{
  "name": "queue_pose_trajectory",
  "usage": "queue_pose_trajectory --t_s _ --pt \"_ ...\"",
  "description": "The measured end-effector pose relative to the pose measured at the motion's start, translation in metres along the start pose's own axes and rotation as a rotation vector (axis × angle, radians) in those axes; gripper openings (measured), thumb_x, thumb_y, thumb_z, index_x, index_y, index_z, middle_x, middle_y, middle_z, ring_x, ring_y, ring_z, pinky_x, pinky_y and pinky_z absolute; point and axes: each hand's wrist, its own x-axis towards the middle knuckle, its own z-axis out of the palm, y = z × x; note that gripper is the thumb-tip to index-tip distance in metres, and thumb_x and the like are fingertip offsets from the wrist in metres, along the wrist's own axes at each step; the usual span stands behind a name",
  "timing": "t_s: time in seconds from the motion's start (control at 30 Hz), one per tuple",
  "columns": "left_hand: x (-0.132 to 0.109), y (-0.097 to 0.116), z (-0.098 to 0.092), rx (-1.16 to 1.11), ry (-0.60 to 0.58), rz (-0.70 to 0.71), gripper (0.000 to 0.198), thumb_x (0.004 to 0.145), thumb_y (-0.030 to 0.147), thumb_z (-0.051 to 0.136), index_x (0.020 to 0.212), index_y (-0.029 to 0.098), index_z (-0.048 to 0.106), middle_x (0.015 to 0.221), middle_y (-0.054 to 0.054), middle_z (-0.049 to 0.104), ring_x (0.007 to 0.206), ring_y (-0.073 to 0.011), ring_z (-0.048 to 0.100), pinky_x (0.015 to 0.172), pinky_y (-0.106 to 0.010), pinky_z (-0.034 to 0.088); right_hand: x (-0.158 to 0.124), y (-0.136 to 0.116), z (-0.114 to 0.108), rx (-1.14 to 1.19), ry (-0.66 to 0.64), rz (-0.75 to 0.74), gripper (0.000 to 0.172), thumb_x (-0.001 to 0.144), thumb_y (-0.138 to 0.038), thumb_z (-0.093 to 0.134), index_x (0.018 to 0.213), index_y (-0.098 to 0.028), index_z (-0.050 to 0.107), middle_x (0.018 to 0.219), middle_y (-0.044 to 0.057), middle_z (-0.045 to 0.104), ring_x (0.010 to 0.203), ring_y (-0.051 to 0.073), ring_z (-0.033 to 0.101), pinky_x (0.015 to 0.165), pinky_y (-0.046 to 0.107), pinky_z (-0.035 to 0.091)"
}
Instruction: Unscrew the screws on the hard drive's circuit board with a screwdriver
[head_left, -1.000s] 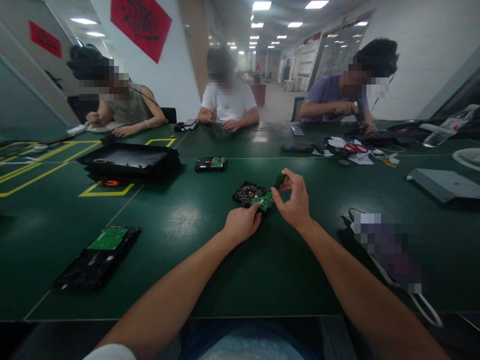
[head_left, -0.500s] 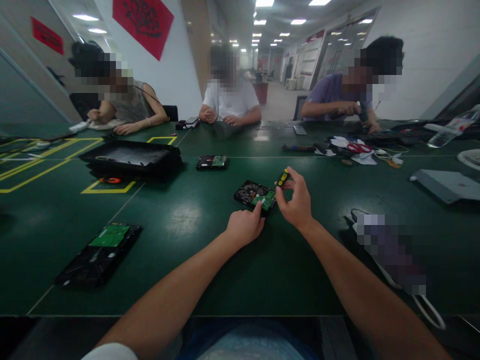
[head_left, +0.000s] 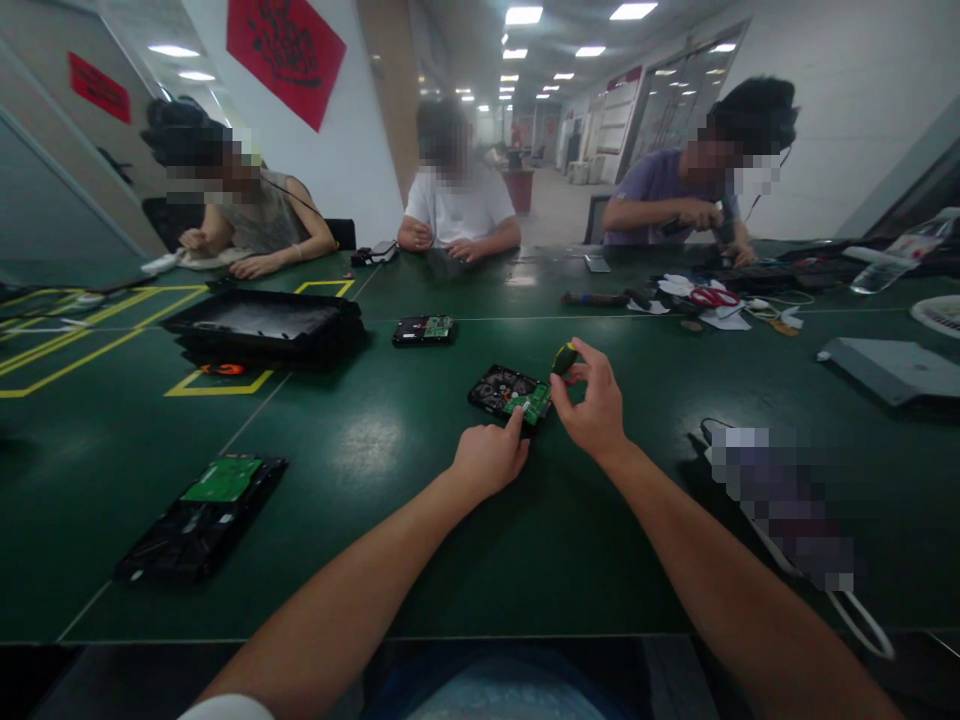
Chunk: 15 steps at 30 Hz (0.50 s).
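Observation:
A black hard drive with a small green circuit board lies on the green table ahead of me. My left hand is curled beside it, one finger pressing on the near edge of the board. My right hand pinches the black and yellow handle of a screwdriver, held upright over the drive's right corner. The screwdriver's tip is hidden behind my fingers.
Another hard drive lies further back, a third drive with a green board at the near left. A black tray sits at the left. Three people sit across the table. Scissors, tools and papers lie at the far right.
My right hand has turned the screwdriver handle between its fingers, so the yellow stripe showed and went away. My left hand has shifted slightly and stays on the board.

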Motion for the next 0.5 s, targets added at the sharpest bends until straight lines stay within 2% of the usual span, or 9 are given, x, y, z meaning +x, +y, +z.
queue_pose_trajectory --t_s 0.13,0.33,0.5 --pt "0.0012 -0.0009 0.0017 -0.001 0.004 0.001 0.063 0.102 0.045 0.04 0.157 0.016 0.033 0.096 -0.016 0.076 0.085 -0.0322 0.074 0.076 -0.042 0.055 -0.0006 0.0015 0.0017 -0.015 0.034 -0.007 0.063 0.091 -0.029 0.067 0.148 -0.028 0.039 0.134 0.013 0.055 0.089 0.022 0.067 0.075 0.044 0.064" --pt "0.0023 -0.0017 0.0041 0.003 0.01 0.008 0.063 0.102 0.045 0.038 0.157 0.015 0.033 0.093 -0.015 0.076 0.083 -0.0327 0.074 0.073 -0.043 0.055 -0.0009 0.0007 0.0029 0.008 0.015 0.0 0.064 0.092 -0.025 0.064 0.15 -0.027 0.037 0.136 0.014 0.056 0.092 0.022 0.068 0.081 0.044 0.063" --pt "0.0015 -0.0016 0.0034 0.004 0.009 0.003 0.063 0.102 0.045 0.039 0.157 0.015 0.034 0.094 -0.015 0.076 0.083 -0.032 0.074 0.074 -0.042 0.055 -0.0004 0.0009 0.0025 -0.004 0.029 -0.015 0.063 0.091 -0.03 0.067 0.147 -0.028 0.039 0.134 0.013 0.055 0.09 0.022 0.066 0.074 0.042 0.064"
